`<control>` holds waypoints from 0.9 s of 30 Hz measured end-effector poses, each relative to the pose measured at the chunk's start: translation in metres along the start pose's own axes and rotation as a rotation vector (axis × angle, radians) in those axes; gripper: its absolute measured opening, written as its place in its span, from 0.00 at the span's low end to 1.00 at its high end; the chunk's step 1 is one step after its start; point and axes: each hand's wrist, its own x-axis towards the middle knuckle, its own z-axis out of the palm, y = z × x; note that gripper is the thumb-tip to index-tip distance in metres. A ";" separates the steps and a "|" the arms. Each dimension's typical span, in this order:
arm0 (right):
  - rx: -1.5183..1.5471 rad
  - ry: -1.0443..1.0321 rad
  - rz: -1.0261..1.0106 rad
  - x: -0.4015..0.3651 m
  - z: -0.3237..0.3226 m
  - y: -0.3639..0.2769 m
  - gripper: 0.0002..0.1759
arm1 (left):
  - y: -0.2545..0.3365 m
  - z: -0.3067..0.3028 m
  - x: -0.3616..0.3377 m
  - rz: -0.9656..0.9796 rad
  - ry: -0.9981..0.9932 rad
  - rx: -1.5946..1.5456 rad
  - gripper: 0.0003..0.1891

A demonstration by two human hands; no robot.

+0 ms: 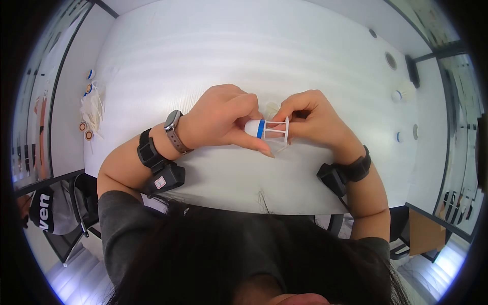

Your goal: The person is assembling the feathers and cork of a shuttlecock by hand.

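Observation:
Both hands are on a shuttlecock (pixel 260 129) with a white rounded head, a blue band and an open white frame of thin ribs ending in a ring. My left hand (pixel 223 114) is closed around the head end, its thumb stretched along the near side. At the ring end, the bent fingers of my right hand (pixel 307 117) grip the ribs, some reaching in behind them. The shuttlecock lies sideways, its head toward the left. Just behind the hands, a pale translucent piece (pixel 272 108) is partly hidden.
A pile of thin white strips (pixel 92 112) lies at the table's left edge, beside several small round heads (pixel 89 135). Toward the right are another white piece with a blue band (pixel 397 95), a small blue-banded head (pixel 399 136) and a round grey hole (pixel 390 61).

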 end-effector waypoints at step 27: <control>0.169 -0.004 -0.048 -0.003 -0.008 0.007 0.13 | -0.004 0.006 0.000 0.085 0.103 -0.014 0.21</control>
